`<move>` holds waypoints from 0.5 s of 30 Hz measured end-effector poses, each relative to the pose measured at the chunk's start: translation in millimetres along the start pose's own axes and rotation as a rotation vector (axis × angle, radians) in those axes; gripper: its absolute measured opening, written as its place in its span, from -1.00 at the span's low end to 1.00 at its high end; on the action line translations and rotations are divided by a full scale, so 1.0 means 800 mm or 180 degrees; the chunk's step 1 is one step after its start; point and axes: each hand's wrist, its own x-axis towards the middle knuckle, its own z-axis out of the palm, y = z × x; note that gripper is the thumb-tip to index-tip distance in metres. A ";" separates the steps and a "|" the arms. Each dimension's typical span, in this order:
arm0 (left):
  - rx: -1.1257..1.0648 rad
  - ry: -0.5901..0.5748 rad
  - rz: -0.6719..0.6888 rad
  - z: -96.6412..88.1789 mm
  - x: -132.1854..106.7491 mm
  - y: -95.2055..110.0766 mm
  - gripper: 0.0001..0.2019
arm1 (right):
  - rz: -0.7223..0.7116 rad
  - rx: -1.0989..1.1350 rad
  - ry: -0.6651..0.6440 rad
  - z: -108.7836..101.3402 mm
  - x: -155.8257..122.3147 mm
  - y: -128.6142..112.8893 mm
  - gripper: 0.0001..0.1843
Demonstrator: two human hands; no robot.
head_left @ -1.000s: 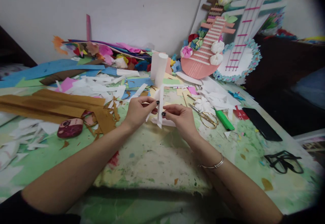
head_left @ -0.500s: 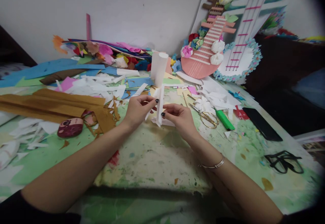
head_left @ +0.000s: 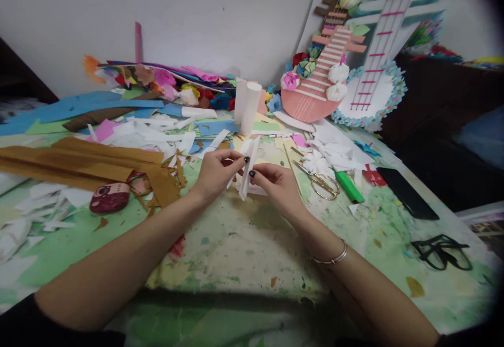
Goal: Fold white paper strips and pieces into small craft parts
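Observation:
A narrow folded strip of white paper (head_left: 248, 168) stands almost upright above the table's middle, pinched from both sides. My left hand (head_left: 214, 174) grips it with thumb and fingers closed from the left. From the right, my right hand (head_left: 275, 184) pinches the same strip; a silver bracelet (head_left: 331, 256) sits on that wrist. The two hands nearly touch at the strip. More white paper lies flat just beneath them.
Gold-handled scissors (head_left: 321, 181) and a green cutter (head_left: 348, 185) lie right of my hands. Brown paper (head_left: 79, 160), white scraps and coloured sheets cover the left. A white paper roll (head_left: 248, 100) and paper guitar models (head_left: 318, 79) stand behind. A black phone (head_left: 407, 193) and glasses (head_left: 443, 250) sit at right.
The white strip has tilted slightly, its top leaning right, and my two hands have drawn a little closer together around it.

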 end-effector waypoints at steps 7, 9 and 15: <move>0.0124 -0.0103 0.0276 0.003 -0.005 0.006 -0.89 | 0.0240 0.0266 -0.0019 0.000 0.000 -0.001 -0.76; 0.0155 -0.0133 0.0332 0.005 -0.007 0.005 -0.89 | 0.0322 0.0391 -0.0040 0.000 0.001 0.000 -0.75; 0.0129 -0.0231 0.0478 0.006 -0.010 0.002 -0.88 | 0.0376 0.0384 -0.0001 -0.002 0.003 0.006 -0.82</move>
